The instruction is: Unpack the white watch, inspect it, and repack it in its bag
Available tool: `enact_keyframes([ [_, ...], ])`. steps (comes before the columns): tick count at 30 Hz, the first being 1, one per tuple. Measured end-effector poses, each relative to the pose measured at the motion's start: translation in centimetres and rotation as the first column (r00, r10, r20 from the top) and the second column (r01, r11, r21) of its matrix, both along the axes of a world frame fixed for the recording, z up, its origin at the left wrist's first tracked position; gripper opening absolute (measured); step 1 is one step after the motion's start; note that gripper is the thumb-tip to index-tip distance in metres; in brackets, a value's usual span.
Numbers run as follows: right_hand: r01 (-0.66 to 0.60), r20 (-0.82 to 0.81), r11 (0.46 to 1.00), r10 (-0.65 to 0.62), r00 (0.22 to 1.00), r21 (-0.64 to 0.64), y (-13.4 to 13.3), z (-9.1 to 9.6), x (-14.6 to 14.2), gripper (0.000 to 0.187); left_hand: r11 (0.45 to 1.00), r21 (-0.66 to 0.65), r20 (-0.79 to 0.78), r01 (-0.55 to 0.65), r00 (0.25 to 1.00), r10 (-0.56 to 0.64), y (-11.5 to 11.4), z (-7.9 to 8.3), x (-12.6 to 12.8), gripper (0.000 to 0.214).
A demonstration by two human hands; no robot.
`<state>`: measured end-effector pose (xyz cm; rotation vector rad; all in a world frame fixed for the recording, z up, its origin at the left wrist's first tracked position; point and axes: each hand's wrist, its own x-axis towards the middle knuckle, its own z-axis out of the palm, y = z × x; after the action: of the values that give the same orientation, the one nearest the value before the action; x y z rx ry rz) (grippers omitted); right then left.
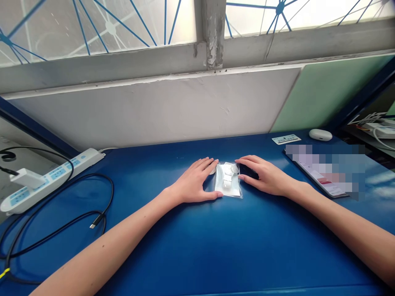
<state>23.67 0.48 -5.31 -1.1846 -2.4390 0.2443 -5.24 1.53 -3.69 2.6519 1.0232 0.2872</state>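
A small clear plastic bag [228, 181] lies on the blue desk [197, 242] with white items inside, one of them a white strap-like or plug-like piece; its exact kind I cannot make out. My left hand [197, 181] rests along the bag's left side. Its fingers stretch to the upper left edge, and its thumb reaches over the lower left edge. At the right edge of the bag is my right hand [262, 174], thumb and fingers apart, their tips at or just touching the plastic. A pale round edge shows under the left fingertips, mostly hidden.
A white power strip [58, 174] with a charger [27, 179] stands at the left. A black cable [106, 181] loops on the desk beside it. To the right lie a partly blurred phone or tablet [331, 191], a white card [286, 139] and a white earbud case [320, 135].
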Motion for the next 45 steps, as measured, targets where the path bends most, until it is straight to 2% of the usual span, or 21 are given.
enact_keyframes([
  [5,0.013,-0.075,0.999,-0.010,0.997,0.032,0.5,0.2,0.4,0.027,1.000,0.028,0.028,-0.013,1.000,0.013,-0.2,0.0,0.0,0.063],
  [10,-0.019,-0.065,0.998,0.023,0.998,0.065,0.4,0.5,0.2,0.028,0.995,0.081,0.114,-0.055,0.992,0.046,-0.3,-0.5,0.0,0.044],
  [12,-0.029,-0.059,0.997,0.033,0.998,0.065,0.2,0.6,0.0,0.029,0.995,0.078,0.120,-0.061,0.991,0.051,-0.3,-0.5,0.0,0.045],
  [17,-0.124,-0.087,0.992,0.126,0.988,0.030,-0.4,0.9,-0.3,0.031,0.998,0.043,0.091,-0.053,0.995,0.049,-0.2,-0.4,-0.1,0.080],
  [20,-0.141,-0.125,0.990,0.142,0.982,0.017,-0.7,1.0,-0.4,0.032,0.999,0.029,0.082,-0.034,0.996,0.032,-0.2,-0.3,-0.3,0.077],
  [23,-0.089,-0.127,0.995,0.093,0.988,0.036,-0.6,1.0,-0.3,0.034,0.999,0.038,0.057,-0.010,0.998,0.008,-0.1,-0.3,-0.4,0.075],
  [26,-0.043,-0.083,0.999,0.043,0.996,-0.009,-0.5,0.8,-0.1,0.052,0.999,0.051,0.030,0.008,1.000,-0.009,0.0,-0.2,-0.3,0.069],
  [28,-0.063,-0.040,0.996,0.060,0.997,-0.066,-0.5,0.6,0.0,0.065,0.999,0.053,0.015,0.008,1.000,-0.009,-0.1,-0.2,-0.3,0.066],
  [30,-0.087,0.001,0.991,0.087,0.996,-0.103,-0.5,0.4,0.1,0.071,0.999,0.051,0.008,0.005,1.000,-0.005,-0.1,-0.1,-0.2,0.065],
  [38,-0.065,0.007,0.991,0.066,0.998,-0.120,-0.5,0.3,0.1,0.070,0.999,0.050,0.044,-0.020,0.999,0.018,-0.3,-0.2,-0.1,0.060],
  [45,-0.009,0.031,0.989,0.014,0.999,-0.149,-0.2,0.5,0.2,0.069,0.981,0.113,0.050,-0.160,0.987,0.155,-0.3,-0.6,0.2,0.064],
])
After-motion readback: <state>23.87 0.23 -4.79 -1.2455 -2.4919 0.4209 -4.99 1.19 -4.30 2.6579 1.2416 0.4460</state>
